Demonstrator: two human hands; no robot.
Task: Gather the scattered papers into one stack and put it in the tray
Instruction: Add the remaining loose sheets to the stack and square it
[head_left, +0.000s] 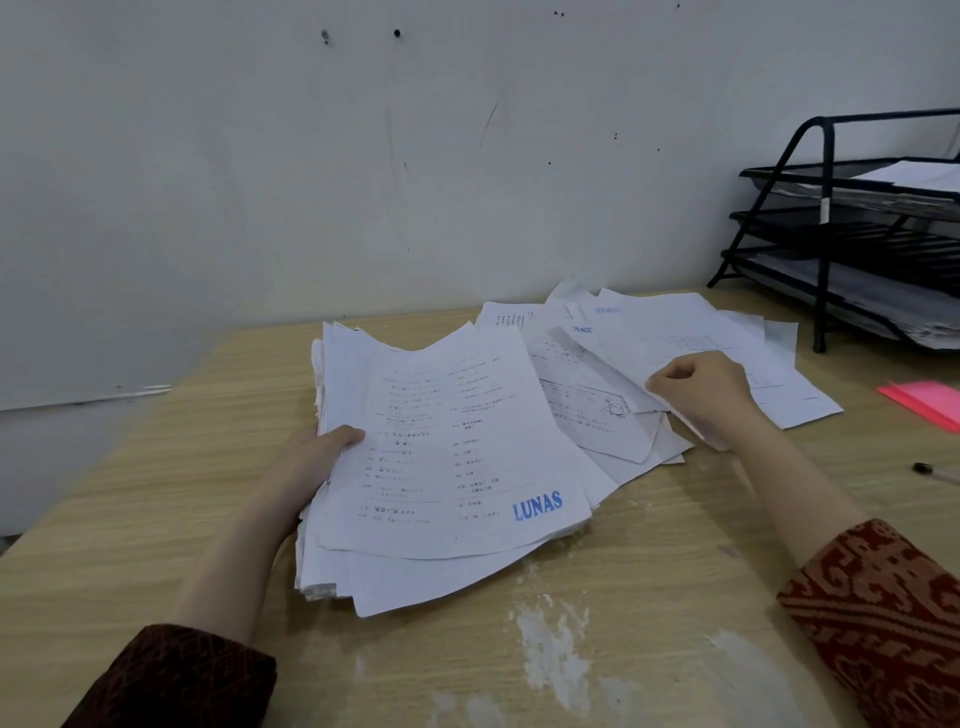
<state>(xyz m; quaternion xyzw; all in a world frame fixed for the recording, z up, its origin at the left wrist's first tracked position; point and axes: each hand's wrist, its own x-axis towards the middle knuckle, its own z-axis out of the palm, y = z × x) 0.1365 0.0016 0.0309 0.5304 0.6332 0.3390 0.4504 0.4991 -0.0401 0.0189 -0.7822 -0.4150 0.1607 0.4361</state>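
Note:
A thick stack of white printed papers (447, 457) lies in the middle of the wooden table, its top sheet stamped "LUNAS" in blue. My left hand (311, 462) grips the stack's left edge, thumb on top. To the right, several loose sheets (670, 338) lie spread and overlapping. My right hand (701, 395) pinches the edge of one of these loose sheets with curled fingers. A black three-tier mesh tray (831, 249) stands at the far right against the wall, with papers in its tiers.
The wooden table (649, 597) has white scuffed patches near the front. A pink paper pad (927, 402) lies at the right edge, with a pen (935, 472) just in front of it. A grey wall rises behind the table.

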